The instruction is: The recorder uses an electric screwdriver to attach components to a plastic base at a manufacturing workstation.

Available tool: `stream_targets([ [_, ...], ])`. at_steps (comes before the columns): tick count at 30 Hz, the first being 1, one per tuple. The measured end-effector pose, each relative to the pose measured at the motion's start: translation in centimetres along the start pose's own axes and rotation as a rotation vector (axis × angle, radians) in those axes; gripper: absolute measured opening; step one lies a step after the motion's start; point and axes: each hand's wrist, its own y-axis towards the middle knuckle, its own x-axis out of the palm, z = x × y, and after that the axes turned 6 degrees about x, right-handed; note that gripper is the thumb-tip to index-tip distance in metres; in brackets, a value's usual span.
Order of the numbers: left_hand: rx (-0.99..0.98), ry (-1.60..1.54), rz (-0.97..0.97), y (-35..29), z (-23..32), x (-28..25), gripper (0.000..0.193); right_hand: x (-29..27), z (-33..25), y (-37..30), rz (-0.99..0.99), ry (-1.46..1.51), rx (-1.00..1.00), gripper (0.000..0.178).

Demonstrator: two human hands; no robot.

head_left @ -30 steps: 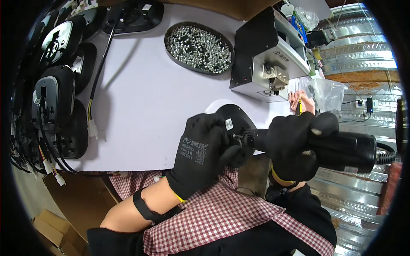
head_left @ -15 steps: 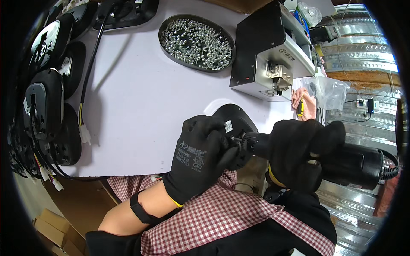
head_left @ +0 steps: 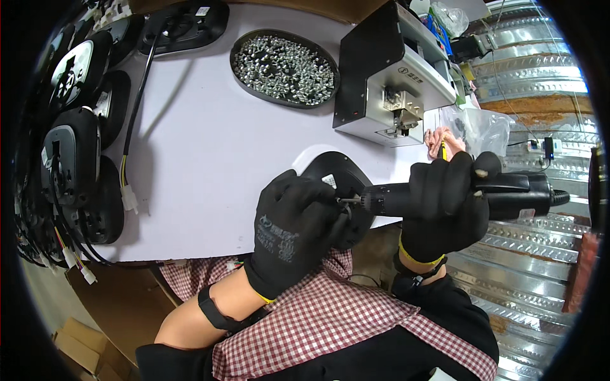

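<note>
My right hand [head_left: 448, 206], in a black glove, is wrapped round a black electric screwdriver [head_left: 389, 199] held nearly level, its tip toward the left. Its thin metal bit meets my left fingertips at the face of a black rounded housing [head_left: 348, 173] with a small white label. My left hand [head_left: 286, 222], also gloved in black, is closed over the housing's left side, thumb and fingers bent beside the bit. The housing is at the table's front edge. Whether a screw sits at the bit's tip is hidden by my fingers.
A black oval tray [head_left: 238, 79] of small silver screws lies at the back. Right of it stands a black and silver box-shaped machine [head_left: 362, 82]. Similar black housings [head_left: 67, 159] with cables crowd the left. One cable [head_left: 136, 108] with a white connector hangs across the table [head_left: 197, 165].
The screwdriver has drawn back slightly from the housing and levelled out, so more of the bit shows. My right hand has risen. The whole view has shifted a little.
</note>
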Motion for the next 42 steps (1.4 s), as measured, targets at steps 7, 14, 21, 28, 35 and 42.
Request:
stream_targets([
  [7, -0.056, -0.035, 0.039, -0.5, 0.2, 0.4, 0.025, -0.9, 0.5, -0.4, 0.09, 0.095, -0.039, 0.023],
  [14, -0.125, -0.049, 0.023, -0.7, 0.4, 0.3, 0.022, -0.5, 0.4, 0.8, 0.048, 0.059, 0.085, 0.02],
  [21, -0.164, -0.099, -0.004, -0.6, 0.1, 0.2, 0.02, 2.1, 0.9, 1.3, -0.137, -0.096, -0.016, 0.031],
  [28, -0.202, -0.142, -0.024, -0.9, -0.1, 0.2, 0.024, 2.8, 1.0, 1.0, -0.055, -0.213, -0.002, 0.032],
  [35, -0.188, -0.186, -0.034, -0.7, -0.1, -0.1, 0.018, 3.2, 0.4, 0.3, -0.01, -0.273, 0.0, 0.034],
  [42, -0.206, -0.144, -0.04, -0.6, 0.0, -0.2, 0.023, 2.4, 0.6, 0.8, 0.026, -0.194, 0.047, 0.028],
])
